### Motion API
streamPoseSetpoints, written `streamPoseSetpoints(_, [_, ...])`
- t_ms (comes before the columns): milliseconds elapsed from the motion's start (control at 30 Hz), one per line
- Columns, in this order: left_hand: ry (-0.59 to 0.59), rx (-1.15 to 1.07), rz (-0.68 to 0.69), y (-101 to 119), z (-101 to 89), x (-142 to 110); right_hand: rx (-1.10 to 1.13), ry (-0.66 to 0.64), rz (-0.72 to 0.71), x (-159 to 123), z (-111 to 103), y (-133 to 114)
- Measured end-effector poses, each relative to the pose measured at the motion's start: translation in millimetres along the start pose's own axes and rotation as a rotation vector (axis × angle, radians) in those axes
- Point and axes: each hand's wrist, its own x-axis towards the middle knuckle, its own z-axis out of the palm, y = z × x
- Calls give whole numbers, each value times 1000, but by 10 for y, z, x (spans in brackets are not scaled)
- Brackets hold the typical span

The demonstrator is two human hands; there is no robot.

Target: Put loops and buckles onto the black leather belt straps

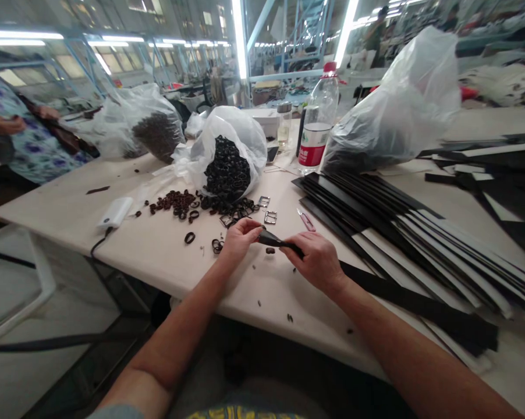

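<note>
Both hands are closed on one black belt strap [270, 238] above the table. My left hand [241, 237] pinches its tip between thumb and fingers. Further along, my right hand [315, 256] wraps round it; a long black strip [424, 305] runs past my right forearm to the lower right, probably the same strap. Just beyond my hands lie two metal buckles [270, 217] and a pink-handled thread snipper [307, 221]. Black loops [217, 246] lie beside my left wrist, and a dark brown loop [270, 251] lies under the strap.
A plastic bag spills black loops [227, 169] near brown loops [175, 202]. Stacked black straps [376, 215] cover the right side. Behind stand a plastic bottle [315, 137] and a large bag [397, 110]. A white corded device [114, 213] lies left; a person in a floral top [22, 125] is beyond.
</note>
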Motion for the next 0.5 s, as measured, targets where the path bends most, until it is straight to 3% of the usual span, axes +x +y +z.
streamPoseSetpoints(233, [-51,-261,-171,12,-13,-1,-29,-70,57,0,15,24])
streamPoseSetpoints(367, [-77,-289,-282,29,8,14,-99,-92,138,33,-9,61])
streamPoseSetpoints(500, [-79,-247,-270,48,55,-65,-111,-20,58,-23,-36,77])
